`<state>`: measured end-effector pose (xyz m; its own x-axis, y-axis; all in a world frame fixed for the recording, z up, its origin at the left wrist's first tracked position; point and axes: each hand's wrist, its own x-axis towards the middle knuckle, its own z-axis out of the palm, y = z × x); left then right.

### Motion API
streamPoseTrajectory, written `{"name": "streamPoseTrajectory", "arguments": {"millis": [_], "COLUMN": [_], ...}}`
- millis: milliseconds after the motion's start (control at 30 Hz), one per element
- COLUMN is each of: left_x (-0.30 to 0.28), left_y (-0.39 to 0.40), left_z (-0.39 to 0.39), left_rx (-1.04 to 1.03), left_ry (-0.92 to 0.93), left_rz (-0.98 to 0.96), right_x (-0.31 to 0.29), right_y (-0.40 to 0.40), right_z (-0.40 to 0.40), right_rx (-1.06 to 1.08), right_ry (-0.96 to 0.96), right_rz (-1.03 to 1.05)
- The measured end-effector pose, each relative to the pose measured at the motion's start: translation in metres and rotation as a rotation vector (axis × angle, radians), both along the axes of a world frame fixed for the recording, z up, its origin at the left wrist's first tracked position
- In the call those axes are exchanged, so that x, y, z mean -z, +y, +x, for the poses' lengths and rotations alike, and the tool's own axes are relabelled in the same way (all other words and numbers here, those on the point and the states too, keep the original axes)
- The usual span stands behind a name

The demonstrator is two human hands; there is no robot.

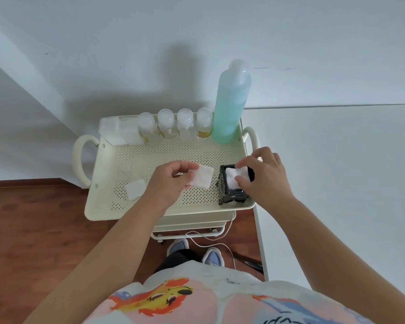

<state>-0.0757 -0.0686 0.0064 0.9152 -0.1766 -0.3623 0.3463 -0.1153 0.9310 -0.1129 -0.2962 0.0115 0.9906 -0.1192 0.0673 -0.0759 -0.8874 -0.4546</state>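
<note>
Your left hand (171,183) pinches a white square cotton pad (202,176) by its left edge, holding it flat just above the middle of the cream perforated metal tray (150,212), likely to keep it clean and ready. Your right hand (264,176) curls over the small black openwork box (229,195) at the tray's near right corner, fingertips nipping the stack of white pads (232,175) inside. The held pad looks thin, soft, unfolded and unmarked.
</note>
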Motion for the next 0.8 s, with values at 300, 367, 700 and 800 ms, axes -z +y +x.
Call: {"name": "streamPoseTrajectory", "arguments": {"millis": [300, 367, 700, 800], "left_x": [-0.006, -0.009, -0.016, -0.01], "left_y": [-0.003, -0.007, -0.057, -0.067], "left_z": [-0.002, -0.001, -0.004, -0.007], "left_rx": [0.013, 0.018, 0.081, 0.145], "left_ry": [-0.01, -0.011, -0.036, -0.212], "left_rz": [-0.006, -0.015, -0.028, 0.278], "right_x": [0.0, -0.002, -0.012, -0.004], "right_y": [0.014, 0.012, -0.011, -0.016], "right_z": [0.008, 0.006, 0.002, 0.0], "right_rx": [-0.112, -0.106, 0.168, 0.216], "right_ry": [0.231, 0.225, 0.202, 0.247], "right_rz": [-0.258, -0.231, 0.362, 0.273]}}
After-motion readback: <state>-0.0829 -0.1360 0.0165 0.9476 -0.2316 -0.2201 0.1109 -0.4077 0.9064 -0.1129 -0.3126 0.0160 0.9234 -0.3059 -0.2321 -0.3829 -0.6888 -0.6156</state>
